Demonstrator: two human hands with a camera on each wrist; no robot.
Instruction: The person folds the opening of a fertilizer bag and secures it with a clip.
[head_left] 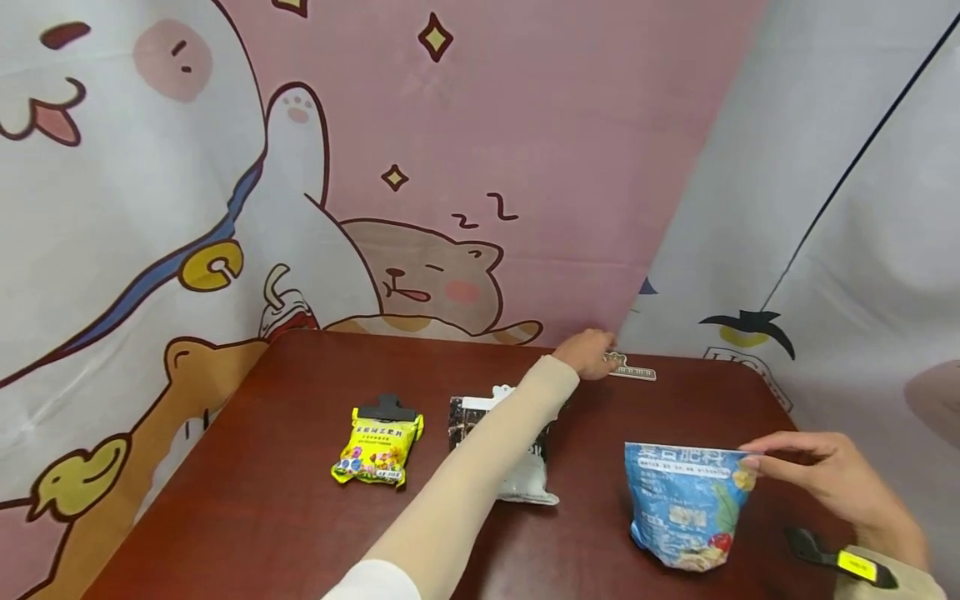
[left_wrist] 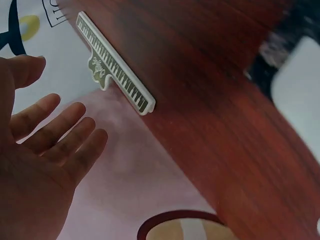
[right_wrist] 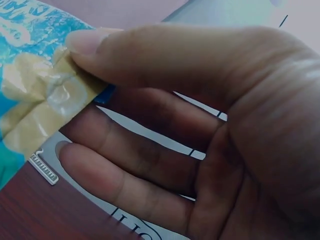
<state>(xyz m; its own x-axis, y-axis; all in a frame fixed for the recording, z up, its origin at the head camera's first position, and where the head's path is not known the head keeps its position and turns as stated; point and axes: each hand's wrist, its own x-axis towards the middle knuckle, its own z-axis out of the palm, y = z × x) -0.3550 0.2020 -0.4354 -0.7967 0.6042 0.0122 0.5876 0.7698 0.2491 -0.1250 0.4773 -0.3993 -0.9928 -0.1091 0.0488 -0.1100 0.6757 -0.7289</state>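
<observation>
At the table's back edge my left hand reaches out beside a flat bag clip with a ruler-like striped bar. In the left wrist view its fingers are spread and loosely bent, apart from the clip. My right hand pinches the top right corner of a blue printed pouch between thumb and fingers. The pouch stands upright, its top edge straight. Up close in the right wrist view, the thumb presses on the pouch's yellow-patterned corner, while the lower fingers hang free.
A small yellow bag with a black clip lies on the left of the reddish-brown table. A black-and-white bag with a white clip lies mid-table, partly behind my left forearm. Cartoon-printed cloth hangs behind.
</observation>
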